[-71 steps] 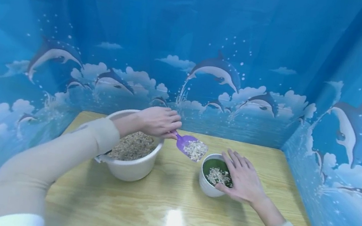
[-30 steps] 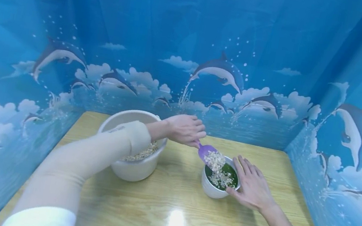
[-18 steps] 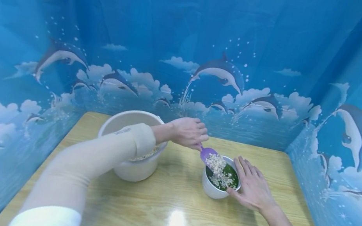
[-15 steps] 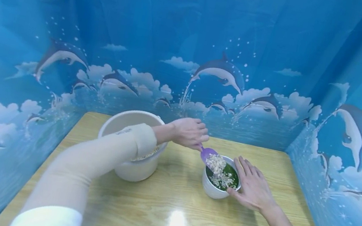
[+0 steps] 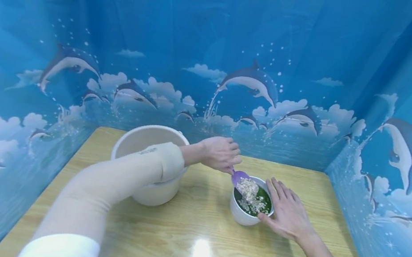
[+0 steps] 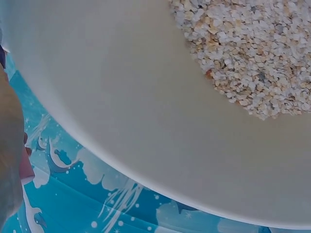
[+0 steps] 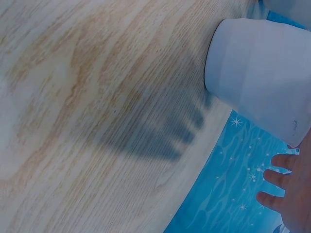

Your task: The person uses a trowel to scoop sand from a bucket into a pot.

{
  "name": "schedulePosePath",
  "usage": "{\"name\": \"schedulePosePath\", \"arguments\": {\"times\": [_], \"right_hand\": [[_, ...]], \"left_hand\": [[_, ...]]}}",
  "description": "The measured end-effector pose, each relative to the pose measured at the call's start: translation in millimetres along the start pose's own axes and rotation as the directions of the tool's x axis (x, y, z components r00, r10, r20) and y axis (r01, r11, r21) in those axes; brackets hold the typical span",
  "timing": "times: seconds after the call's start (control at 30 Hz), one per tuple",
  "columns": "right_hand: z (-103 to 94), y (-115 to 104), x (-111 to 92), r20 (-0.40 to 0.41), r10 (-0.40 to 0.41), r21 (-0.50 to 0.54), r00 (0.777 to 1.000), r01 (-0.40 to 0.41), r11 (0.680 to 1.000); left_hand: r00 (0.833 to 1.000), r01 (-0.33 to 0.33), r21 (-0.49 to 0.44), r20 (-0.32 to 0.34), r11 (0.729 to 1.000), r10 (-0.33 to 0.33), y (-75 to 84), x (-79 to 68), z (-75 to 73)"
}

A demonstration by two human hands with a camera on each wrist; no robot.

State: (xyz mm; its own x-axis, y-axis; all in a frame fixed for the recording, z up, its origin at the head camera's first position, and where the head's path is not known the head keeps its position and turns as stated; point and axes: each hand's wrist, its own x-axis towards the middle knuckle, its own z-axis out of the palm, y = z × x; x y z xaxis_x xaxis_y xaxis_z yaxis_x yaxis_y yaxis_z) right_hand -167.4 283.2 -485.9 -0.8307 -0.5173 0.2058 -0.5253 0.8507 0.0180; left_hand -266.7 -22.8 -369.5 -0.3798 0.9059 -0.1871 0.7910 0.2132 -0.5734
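My left hand (image 5: 221, 153) grips the handle of a small purple scoop (image 5: 238, 177). Its blade reaches over the left rim of a white pot (image 5: 242, 219), and pale gravel (image 5: 248, 190) lies from the blade down into the pot. Dark green shows inside around the gravel. At the pot's right rim rests my right hand (image 5: 290, 211), fingers extended, thumb at the near side. The right wrist view shows the pot's side (image 7: 257, 77) and several straight fingertips (image 7: 277, 178) beyond it. Most of the scoop handle is hidden by the left hand.
A large white bucket (image 5: 157, 195) stands at the left under my left forearm. Mixed gravel (image 6: 257, 53) covers its bottom in the left wrist view. The wooden table (image 5: 163, 247) ends at blue dolphin-print curtains (image 5: 220, 36) at the back and sides.
My left hand has moved right with the scoop, from between the containers to over the pot, and the gravel has slid toward the pot. The right hand stays at the rim.
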Motion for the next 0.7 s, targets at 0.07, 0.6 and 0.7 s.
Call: {"name": "schedulePosePath", "arguments": {"times": [0.07, 0.6, 0.7], "right_hand": [[0.5, 0.1, -0.1, -0.005, 0.001, 0.003, 1.0, -0.001, 1.0], [-1.3, -1.1, -1.1, 0.03, 0.026, -0.001, 0.999, -0.026, 1.0], [-0.2, -1.2, -1.0, 0.021, 0.018, -0.003, 1.0, -0.018, 1.0]], "left_hand": [[1.0, -0.004, 0.016, 0.002, 1.0, 0.004, 1.0, 1.7, 0.2], [0.997, 0.028, 0.042, 0.065, 0.999, -0.031, 5.8, 8.5, -3.6], [0.997, 0.036, 0.045, 0.067, 0.998, -0.039, 6.9, 10.5, -3.9]]}}
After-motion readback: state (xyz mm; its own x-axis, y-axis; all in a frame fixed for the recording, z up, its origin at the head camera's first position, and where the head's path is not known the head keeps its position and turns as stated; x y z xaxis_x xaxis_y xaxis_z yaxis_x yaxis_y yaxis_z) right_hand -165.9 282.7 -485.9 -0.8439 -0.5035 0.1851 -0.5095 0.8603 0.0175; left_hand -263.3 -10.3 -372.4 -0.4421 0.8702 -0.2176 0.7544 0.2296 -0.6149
